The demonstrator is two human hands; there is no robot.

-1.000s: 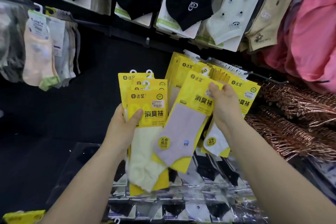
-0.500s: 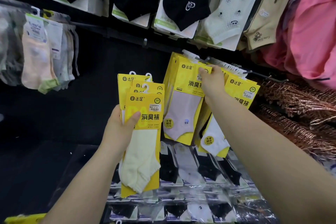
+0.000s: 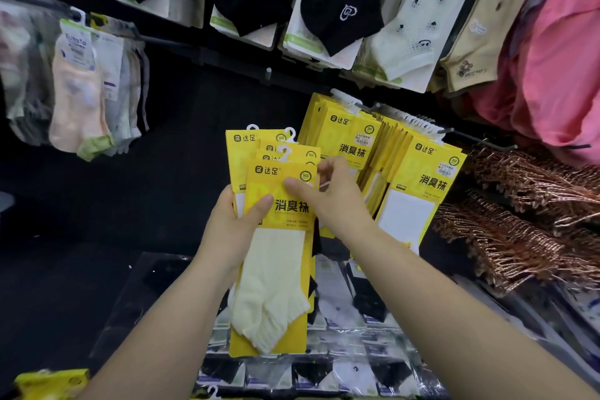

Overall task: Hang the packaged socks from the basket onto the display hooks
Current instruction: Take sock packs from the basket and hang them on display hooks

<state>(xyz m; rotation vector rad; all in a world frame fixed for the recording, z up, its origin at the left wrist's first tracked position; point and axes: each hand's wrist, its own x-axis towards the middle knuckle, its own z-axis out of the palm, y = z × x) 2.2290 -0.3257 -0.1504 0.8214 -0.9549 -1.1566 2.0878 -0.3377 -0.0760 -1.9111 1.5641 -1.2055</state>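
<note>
Far left of frame: pastel socks [image 3: 78, 91] in clear bags hang off a side hook. Bottom left corner: scrap of yellow packaging [image 3: 52, 383], blurred. Top centre: black socks [image 3: 337, 3] on white cards hang over the work area. Centre: left hand [image 3: 233, 227] grips a fanned stack of yellow sock packs [image 3: 276, 237], thumb across the front card, fingers behind; front pack shows a pale cream sock. Right hand [image 3: 334, 201] sits at the stack's upper right edge, thumb on the front card's face, fingers curled behind its top right corner, pinching it. White hanger tabs [image 3: 287, 136] stick up above the stack. Just right, behind that hand: hung yellow packs [image 3: 422, 178] crowd the hooks [image 3: 422, 120]. Low centre: clear-bagged socks [image 3: 341, 364] under both forearms. Right edge: copper hangers [image 3: 526, 221] piled up, pink garment [image 3: 558, 68] above them.
</note>
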